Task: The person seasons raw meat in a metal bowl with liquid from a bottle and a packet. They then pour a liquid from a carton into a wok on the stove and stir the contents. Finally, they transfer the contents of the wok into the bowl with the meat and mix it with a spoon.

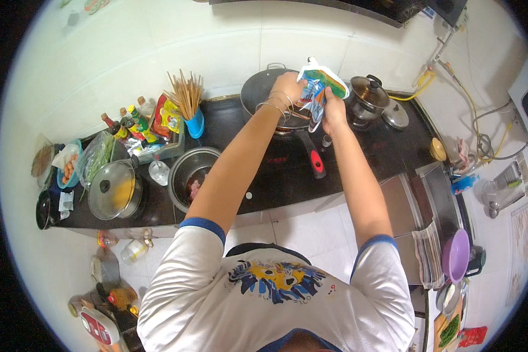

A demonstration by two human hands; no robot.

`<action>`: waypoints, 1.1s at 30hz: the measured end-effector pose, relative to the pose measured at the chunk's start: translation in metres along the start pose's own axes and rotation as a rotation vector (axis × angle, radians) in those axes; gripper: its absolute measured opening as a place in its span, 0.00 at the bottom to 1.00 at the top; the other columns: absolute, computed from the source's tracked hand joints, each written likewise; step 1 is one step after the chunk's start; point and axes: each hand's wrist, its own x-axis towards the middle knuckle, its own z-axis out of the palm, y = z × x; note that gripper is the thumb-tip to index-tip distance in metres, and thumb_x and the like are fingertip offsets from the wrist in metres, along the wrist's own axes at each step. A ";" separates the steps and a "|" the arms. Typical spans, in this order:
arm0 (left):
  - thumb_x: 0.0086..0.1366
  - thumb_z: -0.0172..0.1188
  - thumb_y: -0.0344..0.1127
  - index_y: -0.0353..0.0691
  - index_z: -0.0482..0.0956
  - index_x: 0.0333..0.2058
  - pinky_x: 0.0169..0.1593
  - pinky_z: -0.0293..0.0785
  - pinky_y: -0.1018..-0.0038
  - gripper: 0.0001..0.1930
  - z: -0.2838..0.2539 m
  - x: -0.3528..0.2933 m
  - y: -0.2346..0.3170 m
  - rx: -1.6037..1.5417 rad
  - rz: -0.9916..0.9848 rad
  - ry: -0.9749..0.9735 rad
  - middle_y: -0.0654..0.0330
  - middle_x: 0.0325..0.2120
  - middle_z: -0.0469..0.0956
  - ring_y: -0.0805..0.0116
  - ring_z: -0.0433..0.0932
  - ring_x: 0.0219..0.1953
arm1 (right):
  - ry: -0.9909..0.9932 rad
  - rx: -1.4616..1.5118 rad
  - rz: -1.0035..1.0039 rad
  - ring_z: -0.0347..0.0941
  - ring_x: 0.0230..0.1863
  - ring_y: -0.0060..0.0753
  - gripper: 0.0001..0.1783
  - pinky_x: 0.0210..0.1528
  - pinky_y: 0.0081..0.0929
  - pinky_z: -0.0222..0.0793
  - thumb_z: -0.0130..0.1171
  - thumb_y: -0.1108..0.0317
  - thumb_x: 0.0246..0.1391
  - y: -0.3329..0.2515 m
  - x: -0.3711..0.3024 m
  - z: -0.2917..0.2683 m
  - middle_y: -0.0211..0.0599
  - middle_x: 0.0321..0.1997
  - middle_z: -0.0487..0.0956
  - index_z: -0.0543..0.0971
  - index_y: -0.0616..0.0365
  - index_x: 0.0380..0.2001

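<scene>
Both my hands grip a soft plastic pouch [321, 82], coloured blue, green and white, over the black wok [253, 97] on the stove. My left hand [288, 88], with bangles at the wrist, closes on the pouch's left side. On its right edge my right hand [335, 110] is closed, the thumb pressed against the pouch. A pale nub sticks up from the pouch's upper end. The wok's black and red handle [314, 155] points toward me, between my forearms. Most of the wok's inside is hidden behind my left hand and the pouch.
A lidded steel pot [369, 97] stands right of the wok, beside a loose lid [396, 115]. Leftward are a steel bowl [180, 176] with pink meat, a blue chopstick cup [195, 124], a tray [173, 146] of bottles and a glass-lidded pan [112, 188].
</scene>
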 end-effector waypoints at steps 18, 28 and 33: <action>0.56 0.58 0.46 0.35 0.77 0.32 0.37 0.71 0.65 0.17 -0.090 -0.133 0.011 -0.132 0.062 0.318 0.45 0.27 0.76 0.48 0.76 0.32 | -0.401 0.453 0.177 0.68 0.48 0.29 0.16 0.50 0.34 0.65 0.51 0.66 0.57 0.034 -0.114 0.046 0.32 0.47 0.71 0.67 0.57 0.48; 0.53 0.61 0.30 0.33 0.79 0.30 0.34 0.65 0.77 0.07 -0.192 -0.292 -0.058 -0.209 -0.001 0.402 0.58 0.23 0.74 0.69 0.72 0.28 | -0.549 0.443 0.361 0.66 0.50 0.27 0.18 0.54 0.31 0.62 0.54 0.67 0.56 0.148 -0.252 0.143 0.28 0.48 0.71 0.67 0.54 0.49; 0.51 0.60 0.26 0.32 0.79 0.28 0.29 0.64 0.78 0.05 -0.234 -0.373 -0.112 -0.238 -0.048 0.391 0.60 0.21 0.71 0.70 0.69 0.24 | -0.712 -0.026 0.191 0.68 0.46 0.23 0.17 0.51 0.25 0.62 0.56 0.66 0.54 0.215 -0.284 0.142 0.35 0.47 0.73 0.71 0.61 0.46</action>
